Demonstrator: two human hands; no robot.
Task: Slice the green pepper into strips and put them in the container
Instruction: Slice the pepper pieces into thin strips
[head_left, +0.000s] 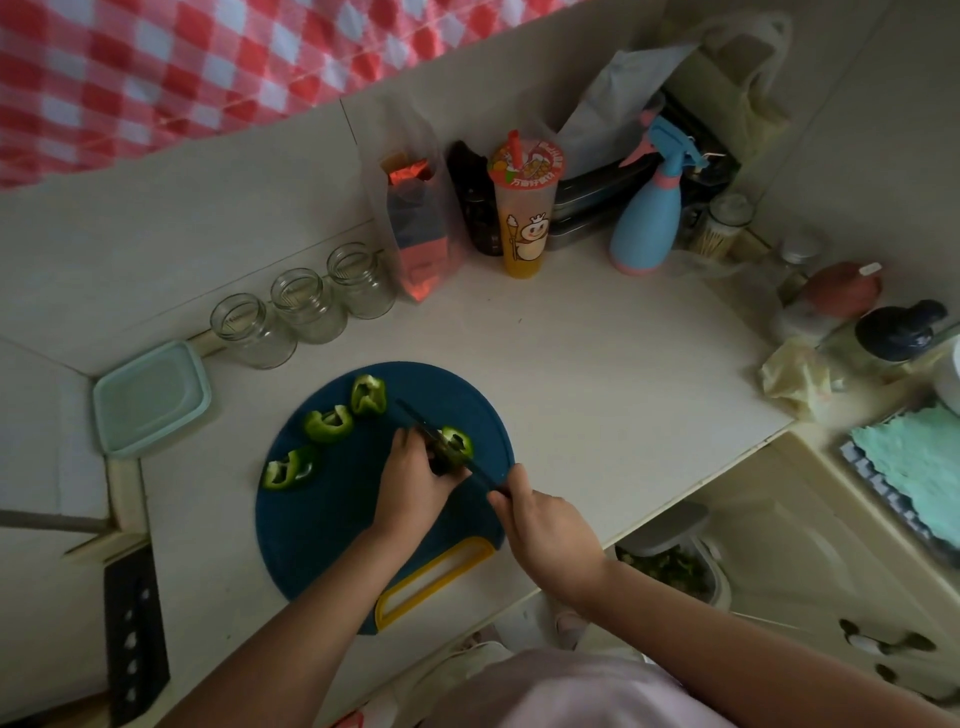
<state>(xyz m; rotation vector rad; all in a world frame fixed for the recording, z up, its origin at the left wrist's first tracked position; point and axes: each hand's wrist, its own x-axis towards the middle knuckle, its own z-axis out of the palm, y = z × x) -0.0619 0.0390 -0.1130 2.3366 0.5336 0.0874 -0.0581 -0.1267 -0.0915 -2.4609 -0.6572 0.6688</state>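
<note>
You're at the counter (597, 364), and all the work sits on the blue board (332, 519) in front of you. The container (150, 397) is off the board's far-left edge, against the wall. No green shows in it, and I can't tell whether its lid is on or off. So the second half of the job, by the look of it, hasn't begun.

Now the hands. Your left hand (413, 483) is curled over the pepper (454, 444) near the middle-right of the board, fingers pinning it down. Your right hand (545, 530) is wrapped round the handle of the knife (483, 472). The dark blade runs up and away from you across that piece, right beside your left fingertips. It reads as mid-cut.

Three cut pieces lie apart on the board's left side: the far piece (369, 395), the middle piece (328, 423) just beside it, and the near piece (288, 470) closer to the left edge. They look like chunky rings, not thin strips, so I'd say they need another pass.

My call is that you're less than halfway. The pepper is broken down and one piece is under the blade. The strip cutting is mostly still to do, and all of the transfer.
</note>
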